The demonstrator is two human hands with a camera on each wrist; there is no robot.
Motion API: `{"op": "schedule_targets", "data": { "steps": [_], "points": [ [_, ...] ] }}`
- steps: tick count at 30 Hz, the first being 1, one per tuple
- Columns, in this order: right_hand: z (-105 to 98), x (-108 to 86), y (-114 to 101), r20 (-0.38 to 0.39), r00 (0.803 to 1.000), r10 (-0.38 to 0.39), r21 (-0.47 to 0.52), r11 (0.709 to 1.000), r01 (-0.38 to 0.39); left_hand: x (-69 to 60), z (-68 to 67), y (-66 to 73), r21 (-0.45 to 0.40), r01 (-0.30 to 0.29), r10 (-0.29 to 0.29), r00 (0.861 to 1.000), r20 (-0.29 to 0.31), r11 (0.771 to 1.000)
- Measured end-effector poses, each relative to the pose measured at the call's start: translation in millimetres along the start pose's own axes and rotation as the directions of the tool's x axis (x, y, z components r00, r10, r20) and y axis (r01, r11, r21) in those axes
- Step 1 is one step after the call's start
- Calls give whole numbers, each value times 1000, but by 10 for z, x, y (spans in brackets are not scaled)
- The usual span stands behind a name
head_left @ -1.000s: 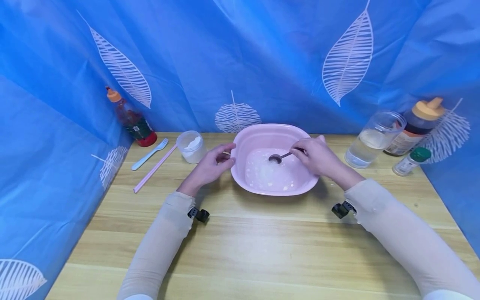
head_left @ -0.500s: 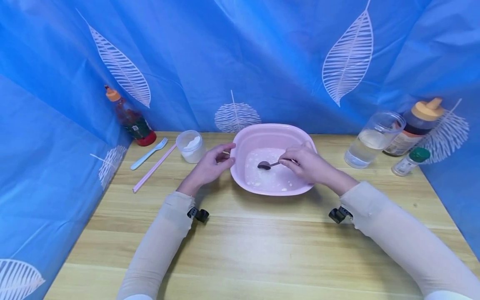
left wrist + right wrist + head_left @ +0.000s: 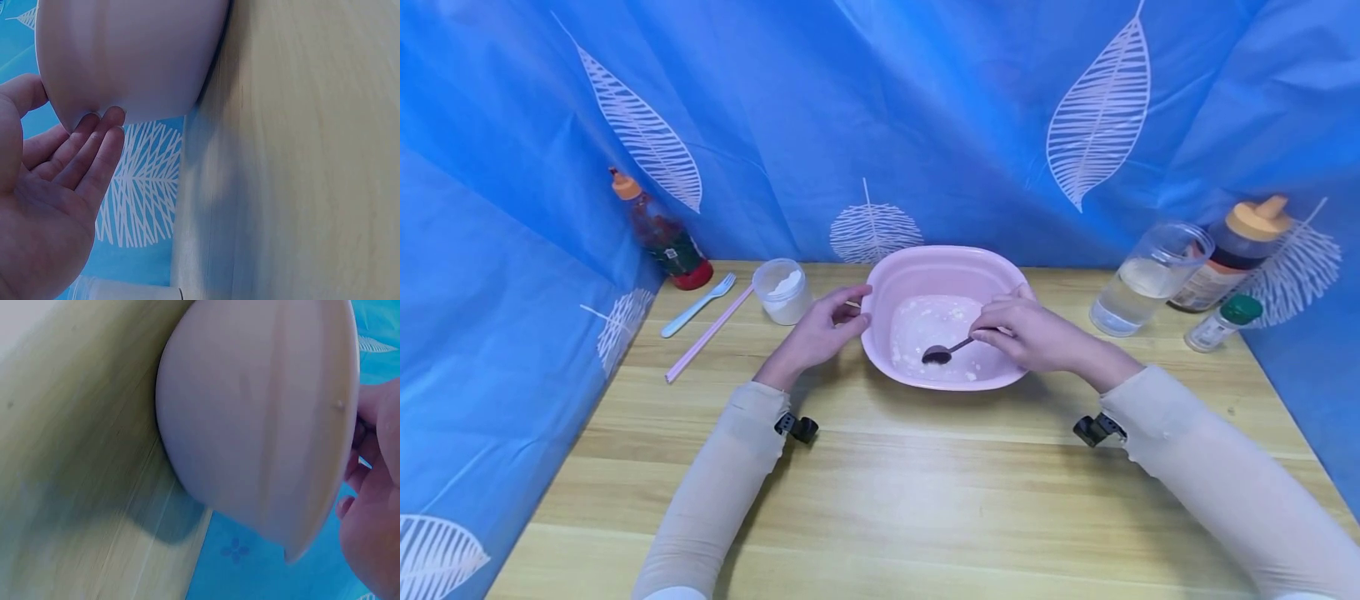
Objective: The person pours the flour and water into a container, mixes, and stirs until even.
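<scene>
The basin [image 3: 947, 279] stands on the bench [image 3: 910, 492] at the centre of the head view. White contents [image 3: 917, 321] with pale lumps lie on its floor.

Right hand [image 3: 1033, 333]: the grip grasps the spoon [image 3: 937, 355], thumb and fingers pinching the handle. The spoon slants down to the left, its bowl low at the white contents; I cannot tell whether the two touch.

Left hand [image 3: 822, 329]: the grip holds the basin's left rim, with thumb and forefinger at the edge. The left wrist view shows other fingertips against the outer wall.

Left of centre, beside the left hand, stands a jar [image 3: 785, 308] of white powder. Farther left lie a straw [image 3: 709, 335] and a fork [image 3: 700, 307]; a red bottle [image 3: 673, 250] stands behind them. At the right of the frame are a cup [image 3: 1123, 300] of clear liquid, a dark bottle [image 3: 1210, 279] partly behind it, and a green-capped shaker [image 3: 1217, 325].
</scene>
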State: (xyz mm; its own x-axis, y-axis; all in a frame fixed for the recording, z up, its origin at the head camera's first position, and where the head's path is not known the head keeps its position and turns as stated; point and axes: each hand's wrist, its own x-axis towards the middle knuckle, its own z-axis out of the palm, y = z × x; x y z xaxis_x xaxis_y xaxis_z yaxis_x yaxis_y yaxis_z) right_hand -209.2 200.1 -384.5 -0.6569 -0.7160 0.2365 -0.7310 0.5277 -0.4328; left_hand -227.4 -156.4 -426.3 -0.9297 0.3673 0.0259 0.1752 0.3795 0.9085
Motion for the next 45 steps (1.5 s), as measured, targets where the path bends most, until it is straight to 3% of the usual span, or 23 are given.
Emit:
{"op": "schedule_targets", "data": {
  "steps": [11, 15, 20, 27, 32, 40, 45],
  "points": [
    [-46, -12, 164, -122, 980, 157, -121, 978, -172, -5, -3, 27, 3, -10, 10, 1000, 3, 1000],
    [24, 47, 157, -105, 982, 157, -73, 984, -165, -9, 1, 25, 1, -4, 4, 1000, 3, 1000],
    [95, 115, 71, -30, 992, 124, 13, 992, -124, -9, 3, 34, -6, -3, 3, 1000, 2, 1000],
    [44, 71, 4, 53, 997, 53, 72, 996, -57, -7, -4, 23, -7, -5, 5, 1000, 3, 1000],
    [-33, 32, 39, 25, 997, 71, 23, 997, -71, -3, -8, 14, -3, -7, 7, 1000, 3, 1000],
    [-115, 17, 110, -57, 982, 178, -117, 976, -183, -1, -11, 12, -4, 6, -6, 1000, 2, 1000],
    [-165, -8, 133, -46, 985, 167, -129, 977, -172, 2, -13, 15, 0, 4, -4, 1000, -3, 1000]
  ]
}}
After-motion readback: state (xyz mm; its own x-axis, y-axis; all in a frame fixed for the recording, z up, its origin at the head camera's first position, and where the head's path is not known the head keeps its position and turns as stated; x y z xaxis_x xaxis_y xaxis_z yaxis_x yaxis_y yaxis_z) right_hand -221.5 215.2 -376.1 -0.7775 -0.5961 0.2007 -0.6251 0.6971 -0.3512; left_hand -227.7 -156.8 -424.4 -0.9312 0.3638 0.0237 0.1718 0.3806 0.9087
